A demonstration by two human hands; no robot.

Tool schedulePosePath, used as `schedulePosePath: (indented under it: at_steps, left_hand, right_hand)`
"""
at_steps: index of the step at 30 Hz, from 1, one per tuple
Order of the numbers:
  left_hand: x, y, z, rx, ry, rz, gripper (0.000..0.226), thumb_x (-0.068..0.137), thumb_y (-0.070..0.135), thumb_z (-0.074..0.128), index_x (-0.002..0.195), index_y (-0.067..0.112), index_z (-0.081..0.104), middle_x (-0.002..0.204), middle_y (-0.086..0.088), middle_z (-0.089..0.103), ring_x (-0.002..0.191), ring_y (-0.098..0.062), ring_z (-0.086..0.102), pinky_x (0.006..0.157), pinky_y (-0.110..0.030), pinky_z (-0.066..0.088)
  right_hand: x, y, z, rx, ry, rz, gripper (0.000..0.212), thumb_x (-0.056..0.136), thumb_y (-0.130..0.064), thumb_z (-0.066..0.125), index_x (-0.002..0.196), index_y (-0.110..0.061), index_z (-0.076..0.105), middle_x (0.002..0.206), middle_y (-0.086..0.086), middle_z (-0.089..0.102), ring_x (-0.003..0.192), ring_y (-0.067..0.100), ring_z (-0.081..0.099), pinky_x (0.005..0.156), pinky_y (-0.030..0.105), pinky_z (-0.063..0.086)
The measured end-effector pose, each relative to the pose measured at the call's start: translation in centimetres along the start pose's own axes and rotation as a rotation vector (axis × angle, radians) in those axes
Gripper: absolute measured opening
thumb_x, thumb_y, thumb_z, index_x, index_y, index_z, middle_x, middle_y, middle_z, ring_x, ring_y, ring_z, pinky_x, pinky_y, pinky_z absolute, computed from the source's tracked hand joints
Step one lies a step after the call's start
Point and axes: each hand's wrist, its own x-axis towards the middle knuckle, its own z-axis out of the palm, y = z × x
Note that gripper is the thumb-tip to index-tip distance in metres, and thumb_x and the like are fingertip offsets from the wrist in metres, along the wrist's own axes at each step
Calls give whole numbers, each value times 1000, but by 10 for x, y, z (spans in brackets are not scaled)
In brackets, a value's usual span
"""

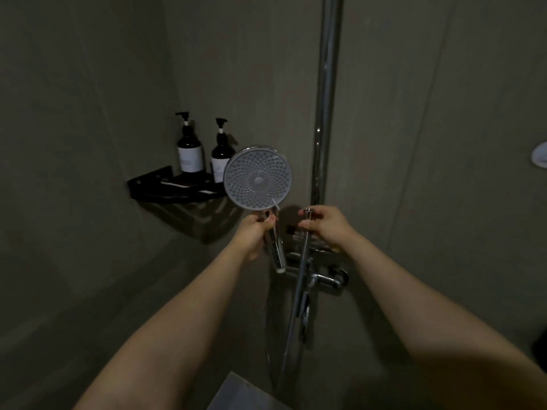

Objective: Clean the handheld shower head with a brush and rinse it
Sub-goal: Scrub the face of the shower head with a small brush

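The round chrome shower head [257, 178] stands upright with its nozzle face turned toward me. My left hand [254, 232] grips its handle just below the disc; the handle's lower end [279, 260] sticks out below my fist, with no hose on it. My right hand [324, 224] pinches the metal end fitting of the shower hose [299, 279], which hangs down from my fingers, apart from the handle. No brush is in view.
A black corner shelf [154, 184] holds two dark pump bottles [190, 149] behind the shower head. A chrome riser pipe [325, 99] runs up the wall, with the mixer tap [324, 279] below my hands. Something white [540, 155] is at the right edge.
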Motion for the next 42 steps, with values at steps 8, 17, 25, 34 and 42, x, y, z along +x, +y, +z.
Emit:
schedulePosePath:
  at_steps: [8,17,25,34,42]
  left_hand:
    - [20,-9,37,7,-49,-22,22,95,2,44,80,13,56,52,9,66,51,1,63,54,-14,52]
    - [30,-9,43,9,-64,-18,21,95,2,44,81,12,56,66,3,62,61,-6,60,62,-19,50]
    - [36,-6,24,20,-29,-15,17,95,3,44,85,11,55,78,-4,55,71,-13,52,70,-25,44]
    - [36,-7,14,35,-41,-13,18,95,4,43,86,12,56,82,-3,56,76,-14,54,71,-27,46]
    - [39,-12,11,51,-37,-21,16,95,5,44,87,11,55,77,-4,56,68,-16,55,66,-29,47]
  right_hand:
    - [-5,26,-58,-117,224,23,35,82,10,60,116,8,58,98,16,60,56,-2,58,45,3,43]
    - [19,40,-61,-232,274,33,43,74,5,71,116,7,60,94,7,57,87,17,51,62,8,39]
    - [35,50,-50,-299,274,107,38,77,2,70,114,4,61,101,18,64,86,17,53,76,23,39]
    - [27,61,-43,-317,176,150,40,73,8,71,111,4,63,89,9,62,81,15,55,49,1,40]
    - [32,59,-41,-471,128,147,10,81,-2,62,75,5,66,67,11,57,68,21,55,51,18,41]
